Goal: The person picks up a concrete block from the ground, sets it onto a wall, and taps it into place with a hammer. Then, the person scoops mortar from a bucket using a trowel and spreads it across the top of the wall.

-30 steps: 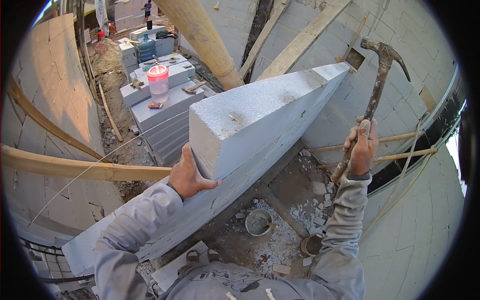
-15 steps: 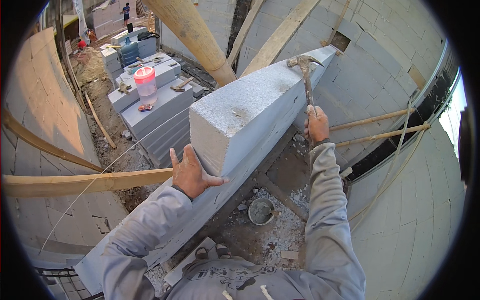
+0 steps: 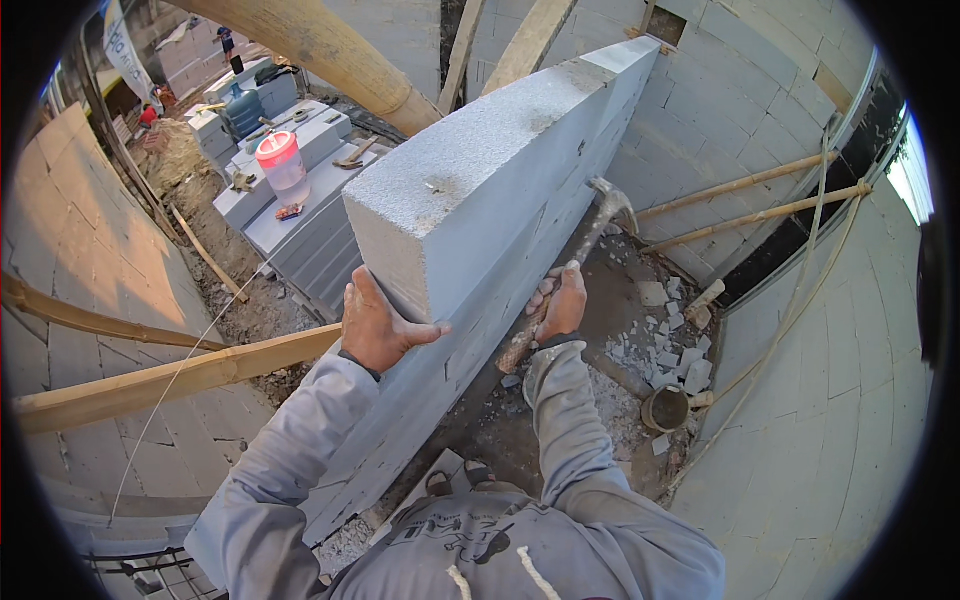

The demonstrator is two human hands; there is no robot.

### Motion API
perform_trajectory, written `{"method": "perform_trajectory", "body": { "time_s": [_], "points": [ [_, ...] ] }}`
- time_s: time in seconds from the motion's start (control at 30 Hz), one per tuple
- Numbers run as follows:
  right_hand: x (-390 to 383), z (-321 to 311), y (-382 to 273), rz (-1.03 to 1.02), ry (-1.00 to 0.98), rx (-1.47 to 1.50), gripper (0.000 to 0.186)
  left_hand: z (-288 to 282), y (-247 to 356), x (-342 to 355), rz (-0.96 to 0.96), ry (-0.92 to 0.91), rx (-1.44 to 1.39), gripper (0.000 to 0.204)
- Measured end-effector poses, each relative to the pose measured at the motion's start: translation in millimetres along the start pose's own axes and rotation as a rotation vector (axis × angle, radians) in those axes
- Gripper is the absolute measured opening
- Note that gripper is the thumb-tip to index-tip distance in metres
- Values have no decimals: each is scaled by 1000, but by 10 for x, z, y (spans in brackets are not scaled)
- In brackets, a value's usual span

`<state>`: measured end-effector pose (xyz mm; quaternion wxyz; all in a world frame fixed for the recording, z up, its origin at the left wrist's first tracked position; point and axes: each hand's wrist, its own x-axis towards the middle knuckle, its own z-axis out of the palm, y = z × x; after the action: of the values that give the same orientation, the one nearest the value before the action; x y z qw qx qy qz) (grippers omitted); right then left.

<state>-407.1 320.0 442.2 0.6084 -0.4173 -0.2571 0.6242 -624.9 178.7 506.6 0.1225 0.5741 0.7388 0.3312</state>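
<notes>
My left hand (image 3: pixel 383 325) grips the near end of a pale grey aerated-concrete block (image 3: pixel 500 170), thumb along its lower corner and fingers up its end face. The block lies atop a long narrow wall (image 3: pixel 450 355) of similar blocks running away to the upper right. My right hand (image 3: pixel 560 300) holds a worn claw hammer (image 3: pixel 590 230) by its handle. The hammer's head is low at the wall's right face, beneath the top course; whether it touches the face I cannot tell.
Stacked blocks (image 3: pixel 300 255) carry a pink-lidded container (image 3: pixel 282 170), tools and a blue jug (image 3: pixel 243 110). A person (image 3: pixel 226 43) stands far off. Bamboo poles and timber braces (image 3: pixel 175 375) cross around the wall. Below right are rubble (image 3: pixel 680 360) and a bucket (image 3: pixel 665 408); block walls (image 3: pixel 820 400) curve around.
The hammer has come down from high on the right, past the block's top, to low beside the wall's face. My left hand stays at the block's end; the view has shifted.
</notes>
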Motion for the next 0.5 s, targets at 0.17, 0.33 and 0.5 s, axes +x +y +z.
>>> {"method": "perform_trajectory", "body": {
  "time_s": [0.17,0.33,0.5],
  "points": [
    [-74,38,25,-5,-115,-145,27,12,-30,-2,22,17,-48,101],
    [-181,42,-132,-37,-57,20,26,18,-51,-19,27,23,-10,100],
    [-156,246,-10,-72,181,259,27,57,-43,-9,29,16,-42,100]
  ]
}}
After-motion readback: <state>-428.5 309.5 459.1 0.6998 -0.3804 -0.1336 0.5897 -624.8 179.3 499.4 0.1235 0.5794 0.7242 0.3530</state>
